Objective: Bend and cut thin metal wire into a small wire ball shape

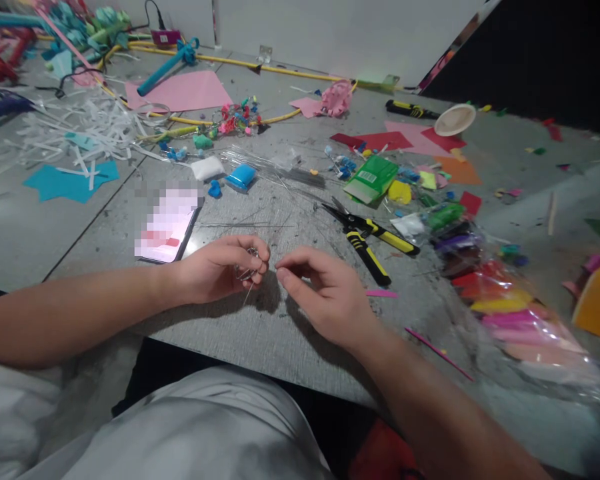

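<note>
Bent thin wire [247, 270], looped into a small tangle, sits in the fingers of my left hand [220, 267], with one loose end sticking out below. Just to the right, my right hand [325, 290] holds thumb and forefinger pinched together; whatever is between them, if anything, is too small to make out. A narrow gap separates the two hands above the grey table [240, 333]. Beyond my right hand lie black and yellow pliers [367, 233]. Straight lengths of wire [240, 225] rest on the table behind my left hand, beside a phone [167, 223] with a lit screen.
White paper strips [100, 127] and pink paper [185, 93] cover the back left. Small packets, one blue [241, 177] and one green [373, 179], lie mid-table. Bags of coloured clay [510, 300] spread along the right. A yellow cable [220, 60] runs across the back.
</note>
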`<state>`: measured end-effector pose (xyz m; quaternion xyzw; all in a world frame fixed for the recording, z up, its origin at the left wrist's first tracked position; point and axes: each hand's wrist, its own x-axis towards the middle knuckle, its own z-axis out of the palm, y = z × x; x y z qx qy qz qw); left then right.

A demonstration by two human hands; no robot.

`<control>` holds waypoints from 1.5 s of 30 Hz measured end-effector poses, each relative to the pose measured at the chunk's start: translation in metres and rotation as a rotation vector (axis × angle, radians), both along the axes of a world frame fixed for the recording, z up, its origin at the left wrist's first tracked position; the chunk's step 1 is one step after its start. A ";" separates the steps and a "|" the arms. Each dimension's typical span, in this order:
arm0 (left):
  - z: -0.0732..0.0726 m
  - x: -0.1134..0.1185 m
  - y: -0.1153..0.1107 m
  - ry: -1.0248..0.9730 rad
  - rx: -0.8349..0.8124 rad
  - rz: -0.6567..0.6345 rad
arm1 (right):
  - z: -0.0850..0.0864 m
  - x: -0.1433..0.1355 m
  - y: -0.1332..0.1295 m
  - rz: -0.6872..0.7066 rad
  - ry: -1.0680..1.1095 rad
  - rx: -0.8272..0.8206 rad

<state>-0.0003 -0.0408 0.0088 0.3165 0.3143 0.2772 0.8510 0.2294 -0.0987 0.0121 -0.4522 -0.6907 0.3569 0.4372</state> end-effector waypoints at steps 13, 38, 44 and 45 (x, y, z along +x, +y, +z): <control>-0.005 -0.002 0.001 0.016 0.059 -0.077 | -0.001 0.000 0.002 0.012 -0.011 -0.022; 0.000 -0.001 -0.004 0.057 0.043 -0.060 | -0.001 0.000 0.001 0.033 -0.035 -0.037; -0.002 0.000 -0.005 0.015 0.028 -0.029 | -0.003 0.002 0.001 0.007 -0.063 0.104; -0.002 0.000 -0.005 0.005 0.026 -0.030 | -0.004 0.003 0.001 0.010 -0.086 0.157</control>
